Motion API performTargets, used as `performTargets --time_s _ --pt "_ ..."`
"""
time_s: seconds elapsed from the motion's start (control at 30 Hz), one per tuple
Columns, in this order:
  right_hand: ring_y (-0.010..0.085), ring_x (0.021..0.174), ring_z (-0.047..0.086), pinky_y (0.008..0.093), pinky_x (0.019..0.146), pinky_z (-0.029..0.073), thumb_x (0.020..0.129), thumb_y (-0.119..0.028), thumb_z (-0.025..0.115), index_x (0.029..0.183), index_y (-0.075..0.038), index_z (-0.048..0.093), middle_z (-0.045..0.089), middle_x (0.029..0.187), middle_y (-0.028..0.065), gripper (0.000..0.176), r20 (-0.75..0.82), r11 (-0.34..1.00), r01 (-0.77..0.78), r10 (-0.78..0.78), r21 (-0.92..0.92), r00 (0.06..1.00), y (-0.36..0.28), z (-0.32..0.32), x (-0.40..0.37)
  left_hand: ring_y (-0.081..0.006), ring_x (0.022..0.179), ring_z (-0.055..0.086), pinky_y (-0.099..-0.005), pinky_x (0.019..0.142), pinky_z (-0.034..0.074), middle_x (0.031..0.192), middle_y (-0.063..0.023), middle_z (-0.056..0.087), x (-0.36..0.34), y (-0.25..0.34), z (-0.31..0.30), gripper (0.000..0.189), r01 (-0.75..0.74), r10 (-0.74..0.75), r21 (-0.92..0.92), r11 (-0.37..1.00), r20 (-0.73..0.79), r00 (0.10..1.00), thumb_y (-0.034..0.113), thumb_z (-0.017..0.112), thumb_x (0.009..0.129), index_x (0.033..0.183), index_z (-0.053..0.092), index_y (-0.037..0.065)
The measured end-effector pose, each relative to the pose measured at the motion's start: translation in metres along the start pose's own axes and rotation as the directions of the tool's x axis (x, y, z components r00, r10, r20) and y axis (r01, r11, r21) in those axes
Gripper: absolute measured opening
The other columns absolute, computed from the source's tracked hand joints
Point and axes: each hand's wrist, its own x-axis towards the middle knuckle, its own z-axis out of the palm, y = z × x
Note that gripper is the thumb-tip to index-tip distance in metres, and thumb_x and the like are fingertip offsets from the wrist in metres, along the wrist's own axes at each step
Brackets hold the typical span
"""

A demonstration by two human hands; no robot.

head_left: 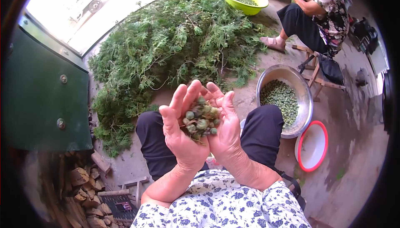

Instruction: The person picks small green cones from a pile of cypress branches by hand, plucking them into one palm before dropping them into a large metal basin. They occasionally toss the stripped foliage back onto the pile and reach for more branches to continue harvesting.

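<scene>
My left hand [179,134] and my right hand [227,134] are cupped together side by side above my lap, palms up. A small heap of round green cones [201,123], mixed with bits of brown and green plant matter, rests across both palms. The fingers curve up around the heap, and the heels of the hands touch. Beyond my right knee stands a metal bowl [308,103] holding many similar green cones [278,98]. In front of me lies a large pile of leafy evergreen branches [175,44].
A white basin with a red rim [324,144] leans by the metal bowl. A yellow-green basin [237,6] sits behind the branches. Another person [321,15] sits at the right on a wooden stool [318,76], holding greenery. Split firewood [85,190] lies lower left, below a green door [41,90].
</scene>
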Motion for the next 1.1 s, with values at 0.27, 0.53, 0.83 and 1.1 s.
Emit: performTargets --time_s 0.27,0.53,0.83,1.1 --pt "0.0245 0.110 0.052 0.0391 0.098 0.043 0.094 -0.046 0.039 0.120 -0.004 0.044 0.054 0.114 0.0129 0.049 -0.032 0.984 -0.106 0.112 0.141 0.993 -0.003 -0.009 -0.003 -0.0210 0.130 0.035 -0.0397 0.108 0.026 0.144 -0.0124 0.033 0.008 -0.012 -0.007 0.068 -0.246 0.154 0.341 0.907 0.273 0.949 0.057 0.022 0.094 0.130 0.045 0.003" --pt "0.0305 0.111 0.052 0.0438 0.096 0.044 0.094 -0.042 0.041 0.115 -0.003 0.049 0.055 0.115 0.0173 0.045 -0.036 0.984 0.032 -0.026 0.174 0.999 -0.014 0.004 0.004 -0.0204 0.123 0.041 -0.0373 0.106 0.031 0.135 -0.0099 0.043 0.002 -0.021 -0.004 0.049 0.138 -0.136 -0.007 0.990 -0.211 0.968 0.040 0.033 0.098 0.130 0.041 0.003" --pt "0.0258 0.109 0.053 0.0407 0.098 0.041 0.091 -0.053 0.040 0.123 -0.002 0.048 0.053 0.122 0.0168 0.061 0.314 0.887 0.406 -0.330 -0.221 0.891 -0.009 -0.001 -0.005 -0.0198 0.110 0.052 -0.0358 0.097 0.042 0.116 -0.0077 0.055 -0.001 -0.015 0.001 0.035 0.372 -0.480 -0.369 0.852 -0.263 0.837 0.032 0.042 0.097 0.115 0.055 0.005" --pt "0.0295 0.122 0.044 0.0418 0.105 0.029 0.092 -0.034 0.047 0.114 -0.002 0.057 0.054 0.122 0.0160 0.040 0.650 -0.172 0.627 -0.222 -0.760 0.727 -0.010 0.001 -0.009 -0.0245 0.114 0.050 -0.0358 0.100 0.039 0.124 -0.0118 0.051 -0.006 -0.042 -0.032 0.049 0.480 -0.587 -0.497 0.723 -0.074 0.806 0.037 0.048 0.093 0.127 0.044 0.003"
